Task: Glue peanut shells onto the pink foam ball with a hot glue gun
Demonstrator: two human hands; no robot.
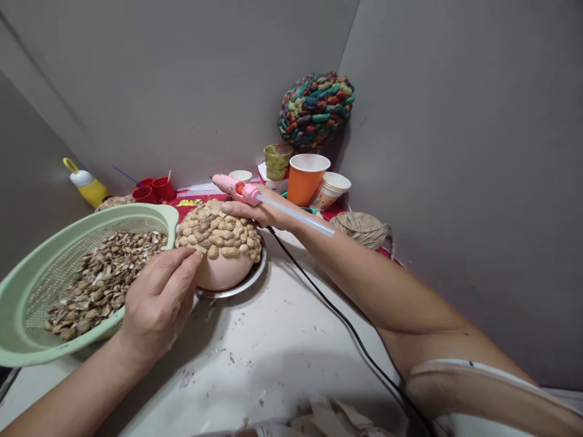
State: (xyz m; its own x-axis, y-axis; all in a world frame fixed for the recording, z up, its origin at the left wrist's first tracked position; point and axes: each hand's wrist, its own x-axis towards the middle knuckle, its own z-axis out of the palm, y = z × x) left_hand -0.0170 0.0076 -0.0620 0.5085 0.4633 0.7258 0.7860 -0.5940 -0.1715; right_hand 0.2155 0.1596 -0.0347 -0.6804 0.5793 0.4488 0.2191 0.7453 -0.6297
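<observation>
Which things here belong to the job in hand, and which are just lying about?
Probably in use:
glue gun in right hand
partly shell-covered dome
metal dish
green colander of shells

Probably lying about:
yellow bottle
twine
orange cup
red cups

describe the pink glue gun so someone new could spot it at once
Find the big green colander on the white table, then the round form partly covered in peanuts just right of it. At that form's upper right, in the right hand, is the glue gun. Its pink body and translucent stick set it apart from the red cups and orange cup.
</observation>
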